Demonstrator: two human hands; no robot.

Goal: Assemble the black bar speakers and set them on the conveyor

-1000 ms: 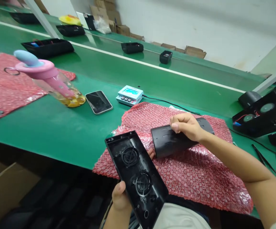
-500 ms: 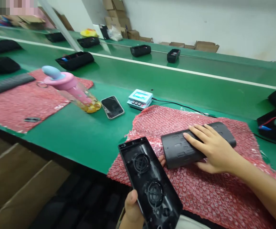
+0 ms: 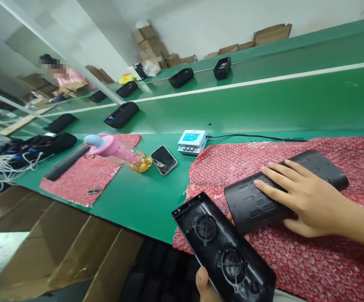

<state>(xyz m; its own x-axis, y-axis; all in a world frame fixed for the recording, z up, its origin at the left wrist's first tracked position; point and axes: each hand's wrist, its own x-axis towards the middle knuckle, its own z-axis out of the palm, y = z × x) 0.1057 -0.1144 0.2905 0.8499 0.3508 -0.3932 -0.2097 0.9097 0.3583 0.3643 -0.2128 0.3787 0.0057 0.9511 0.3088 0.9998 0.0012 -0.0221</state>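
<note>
Your black casing [image 3: 241, 205] lies on the red bubble wrap [image 3: 229, 165], slotted face up. A second ago your right hand [image 3: 307, 201] was curled above it, fingertips pinched; now that hand lies across it, fingers spread on top and thumb along the near side, which suggests steadying it. Whether it grips or only rests, you cannot tell. Your left hand [image 3: 204, 284] remains closed on the open black shell [image 3: 218, 242], thumb at its edge, fingertips showing beside the casing's end. Farther out on the green table [image 3: 134, 199] are a blue box [image 3: 193, 140], a phone [image 3: 164, 161] and a bottle [image 3: 123, 153].
</note>
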